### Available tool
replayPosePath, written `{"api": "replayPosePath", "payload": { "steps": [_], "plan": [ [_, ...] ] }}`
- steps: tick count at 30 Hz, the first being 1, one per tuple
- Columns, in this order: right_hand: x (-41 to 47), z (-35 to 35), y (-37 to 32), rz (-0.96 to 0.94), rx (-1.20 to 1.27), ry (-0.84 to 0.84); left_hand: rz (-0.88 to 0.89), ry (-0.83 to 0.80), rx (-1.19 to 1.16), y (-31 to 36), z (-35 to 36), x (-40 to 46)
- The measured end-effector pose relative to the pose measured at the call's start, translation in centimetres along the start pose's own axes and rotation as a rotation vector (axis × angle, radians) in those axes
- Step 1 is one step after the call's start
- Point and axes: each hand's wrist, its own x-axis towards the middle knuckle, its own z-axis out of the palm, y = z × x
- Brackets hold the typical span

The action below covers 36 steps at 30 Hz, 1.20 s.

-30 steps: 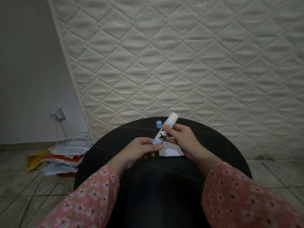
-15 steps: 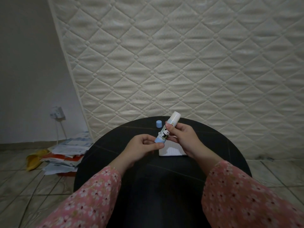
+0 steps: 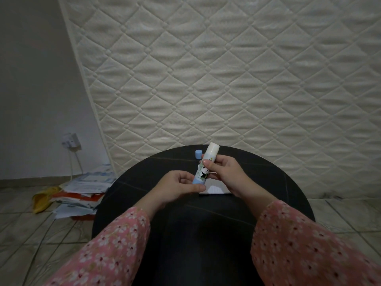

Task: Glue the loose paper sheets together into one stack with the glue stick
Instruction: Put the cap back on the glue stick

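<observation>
1. Glue stick (image 3: 203, 169): one, uncapped, held above the table between both hands, tilted with the white glue end up and away, blue base down toward the person. Panda print on the label.
2. Right hand (image 3: 224, 174): grips the middle of the barrel, thumb across the front, fingers curled behind it.
3. Left hand (image 3: 178, 187): pinches the blue base between thumb and fingertips.
4. Cap (image 3: 198, 154): one, blue, standing on the table just beyond the stick, apart from both hands.
5. Paper sheets (image 3: 214, 189): one small white stack lying flat on the table, under and just behind the right hand, partly hidden by it. Sheet count cannot be told.
6. Table (image 3: 278, 182): one, round, black, faint grid lines on the top.
7. Sleeves: two, pink with a white flower print, left (image 3: 107, 250) and right (image 3: 305, 244).
8. Mattress (image 3: 226, 69): one, white, quilted in diamonds, standing upright behind the table.
9. Floor, left of the table: one loose pile of papers (image 3: 82, 193) with something yellow (image 3: 44, 200) beside it.
10. Wall socket (image 3: 71, 140): one, with a plug in it and cord hanging down.
</observation>
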Motion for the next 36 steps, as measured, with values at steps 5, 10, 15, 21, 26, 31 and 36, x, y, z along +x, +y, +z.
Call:
{"api": "replayPosePath", "payload": {
  "steps": [5,10,15,21,26,31,36],
  "plan": [
    [0.1,-0.04,-0.01,-0.007,0.017,-0.051,-0.065,-0.173,-0.18,0.2,-0.33,-0.43],
    [0.03,-0.09,0.1,-0.017,-0.039,0.021,-0.009,-0.066,0.022,-0.2,0.09,-0.14],
    [0.05,-0.1,0.13,0.0,-0.02,0.005,-0.011,-0.01,0.005,-0.08,0.46,0.13],
    [-0.07,-0.32,-0.03,0.007,0.011,-0.061,-0.088,-0.243,-0.212,-0.07,-0.35,-0.32],
    [0.08,-0.49,0.23,0.01,-0.011,0.026,0.028,0.005,-0.029,0.03,0.33,-0.03],
    [-0.12,0.0,-0.08,-0.003,0.029,0.052,0.029,-0.009,-0.05,0.13,-0.01,-0.01],
    [-0.65,0.11,0.02,-0.008,0.032,0.05,-0.037,-0.181,-0.207,0.28,-0.07,-0.5]
  ]
}}
